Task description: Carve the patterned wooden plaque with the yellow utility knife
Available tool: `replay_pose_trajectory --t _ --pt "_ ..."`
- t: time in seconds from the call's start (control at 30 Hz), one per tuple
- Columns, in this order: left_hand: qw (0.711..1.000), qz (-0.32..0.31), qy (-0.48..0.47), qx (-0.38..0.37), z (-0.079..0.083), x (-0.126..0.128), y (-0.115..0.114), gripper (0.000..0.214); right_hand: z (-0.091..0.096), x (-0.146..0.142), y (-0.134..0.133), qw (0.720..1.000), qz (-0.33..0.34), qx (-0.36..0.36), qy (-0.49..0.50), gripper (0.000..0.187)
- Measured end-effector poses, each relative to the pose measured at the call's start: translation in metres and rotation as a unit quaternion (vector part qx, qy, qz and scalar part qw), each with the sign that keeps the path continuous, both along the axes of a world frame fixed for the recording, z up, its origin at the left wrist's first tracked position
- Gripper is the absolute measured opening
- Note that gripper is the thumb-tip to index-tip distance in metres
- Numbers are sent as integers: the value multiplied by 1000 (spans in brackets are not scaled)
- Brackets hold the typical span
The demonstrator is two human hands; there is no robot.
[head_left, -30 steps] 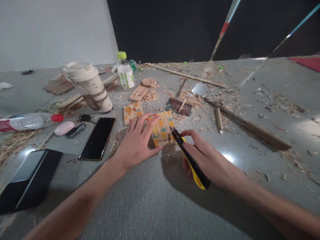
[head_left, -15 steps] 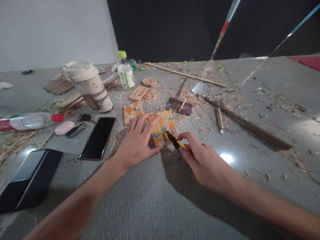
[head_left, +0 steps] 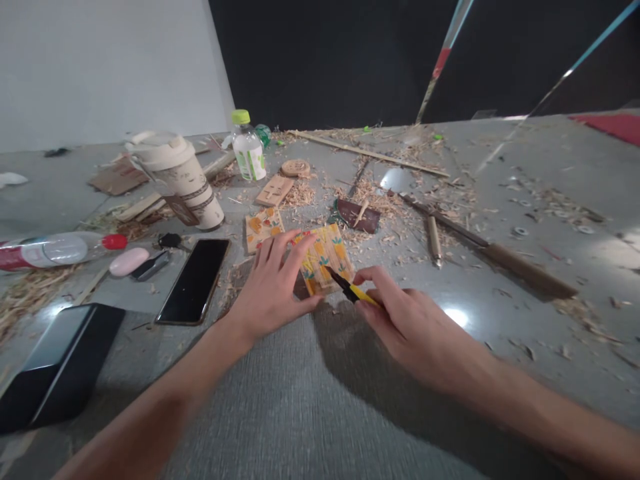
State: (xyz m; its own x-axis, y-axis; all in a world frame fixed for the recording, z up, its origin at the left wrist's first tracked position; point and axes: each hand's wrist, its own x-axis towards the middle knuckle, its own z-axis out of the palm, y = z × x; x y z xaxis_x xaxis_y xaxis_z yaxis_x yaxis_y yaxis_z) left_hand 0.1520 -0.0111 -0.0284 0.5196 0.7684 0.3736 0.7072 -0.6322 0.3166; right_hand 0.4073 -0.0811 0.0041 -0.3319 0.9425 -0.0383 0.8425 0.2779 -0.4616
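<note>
A small wooden board painted with yellow, pineapple-like fruit and teal leaves lies in front of me. My left hand spans its left side, fingertips at the far edge and thumb by the near edge, holding it against the table. In my right hand is a yellow and black utility knife, pinched between thumb and fingers. Its blade tip is over the bare, unpainted part of the board; whether it touches cannot be made out. A second fruit-painted wood piece lies just beyond my left fingers.
Left are a phone, a lidded cup, a red-capped bottle and a black box. Behind stand a green-capped bottle and a carved wooden block. Right lies a long wooden-handled tool. Shavings are scattered around.
The knife has tilted slightly, and its yellow end below my right hand no longer shows. My left hand keeps its place on the board. The whole view has shifted a little.
</note>
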Motion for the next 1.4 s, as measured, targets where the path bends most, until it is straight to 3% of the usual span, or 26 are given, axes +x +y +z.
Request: replay_pose_trajectory --t 0.23,0.53,1.1,1.3,1.4 --pt "1000 7 3 -13 2 2 -1 95 -7 -2 2 997 22 12 -71 30" --pt "1000 12 4 -23 1 1 0 99 4 10 0 987 44 31 -150 25" --pt "1000 13 0 -22 2 0 -1 97 13 19 12 985 42 36 -163 22" --pt "1000 13 1 -27 4 2 -2 98 8 16 11 985 109 70 -112 16" --pt "999 14 4 -28 5 2 -2 97 5 15 11 988 95 60 -111 18"
